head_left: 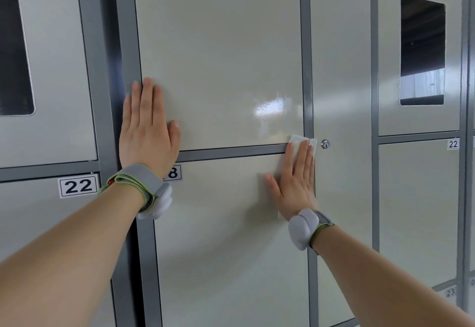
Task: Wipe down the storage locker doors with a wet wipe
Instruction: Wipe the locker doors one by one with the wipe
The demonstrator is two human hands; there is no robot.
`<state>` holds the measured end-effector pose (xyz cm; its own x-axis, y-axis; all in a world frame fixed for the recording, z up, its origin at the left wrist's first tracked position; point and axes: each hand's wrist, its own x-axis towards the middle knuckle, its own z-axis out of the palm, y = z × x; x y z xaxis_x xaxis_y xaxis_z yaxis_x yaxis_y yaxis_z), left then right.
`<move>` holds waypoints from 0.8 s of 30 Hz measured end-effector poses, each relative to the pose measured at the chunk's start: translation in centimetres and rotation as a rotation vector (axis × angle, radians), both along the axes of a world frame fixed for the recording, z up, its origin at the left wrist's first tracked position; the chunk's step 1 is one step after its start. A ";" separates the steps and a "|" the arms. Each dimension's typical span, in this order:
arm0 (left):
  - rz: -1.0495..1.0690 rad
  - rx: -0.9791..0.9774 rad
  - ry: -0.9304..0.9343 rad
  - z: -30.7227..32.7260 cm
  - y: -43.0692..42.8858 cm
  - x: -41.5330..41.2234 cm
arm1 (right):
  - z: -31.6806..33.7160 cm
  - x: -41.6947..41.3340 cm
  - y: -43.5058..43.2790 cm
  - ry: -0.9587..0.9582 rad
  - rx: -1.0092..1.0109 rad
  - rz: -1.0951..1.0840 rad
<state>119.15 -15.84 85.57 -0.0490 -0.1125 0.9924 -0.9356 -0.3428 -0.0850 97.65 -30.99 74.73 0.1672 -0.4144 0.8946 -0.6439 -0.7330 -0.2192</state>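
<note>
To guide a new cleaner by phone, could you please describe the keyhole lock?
Find the large plain beige locker door in the middle. At its lower right corner the right hand presses a white wet wipe. Just right of the wipe, on the narrow panel, sits the keyhole lock: the only small round silver part there.

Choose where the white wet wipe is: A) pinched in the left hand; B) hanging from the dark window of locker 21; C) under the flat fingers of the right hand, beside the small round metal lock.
C: the white wet wipe shows under the straight fingers of the right hand, left of the small round metal lock.
</note>
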 end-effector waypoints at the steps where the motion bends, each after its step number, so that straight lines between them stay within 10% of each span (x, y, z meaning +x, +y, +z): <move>1: 0.001 0.001 -0.001 -0.1 0.0 0.0 | -0.4 0.0 0.1 0.016 -0.002 0.005; 24: -0.017 -0.009 -0.032 -0.7 0.2 0.1 | -0.6 1.1 -0.2 -0.026 -0.061 0.004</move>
